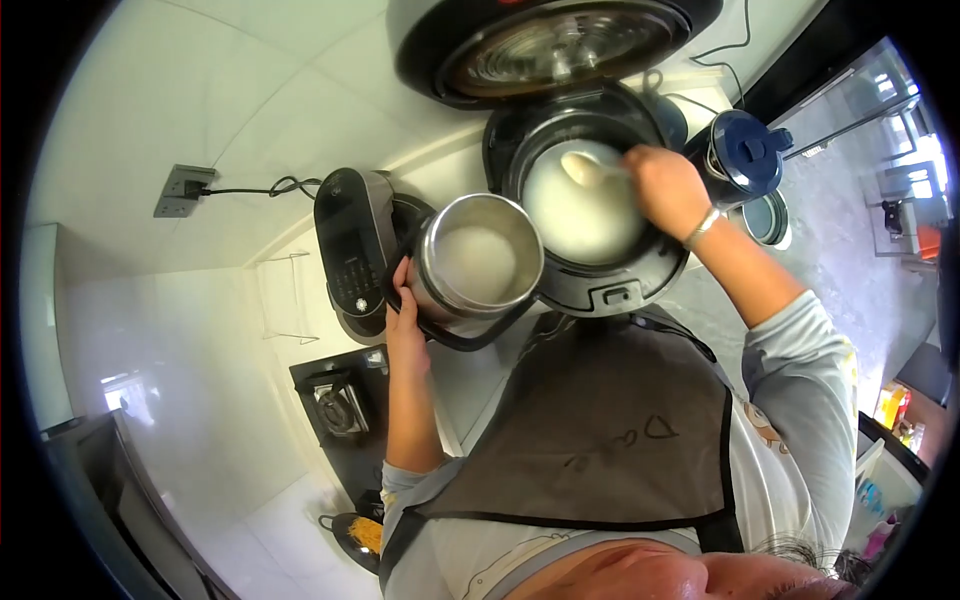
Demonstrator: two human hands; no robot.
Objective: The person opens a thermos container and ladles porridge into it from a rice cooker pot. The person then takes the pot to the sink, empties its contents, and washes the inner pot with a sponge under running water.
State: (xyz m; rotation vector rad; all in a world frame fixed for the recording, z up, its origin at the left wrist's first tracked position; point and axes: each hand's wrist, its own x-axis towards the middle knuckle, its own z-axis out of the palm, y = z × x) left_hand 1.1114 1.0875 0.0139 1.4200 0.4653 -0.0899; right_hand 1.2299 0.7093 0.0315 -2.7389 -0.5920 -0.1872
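My right hand (668,195) is closed around the handle of a pale spoon (583,169), whose bowl is over the milky white porridge in the open rice cooker (610,285). The cooker's lid (560,50) stands raised behind it. With my left hand (405,320) I hold a steel insulated pot (440,270) with a dark handle from its left side. Whitish porridge fills part of that pot, and its rim is close beside the cooker's left edge. My left fingers are partly hidden behind the pot.
A black appliance (350,240) with a control panel stands left of the pot, its cord running to a wall socket (184,191). A blue-lidded jug (748,155) is right of the cooker. Lower left are a gas stove (338,405) and a pan (355,538) of yellow shreds.
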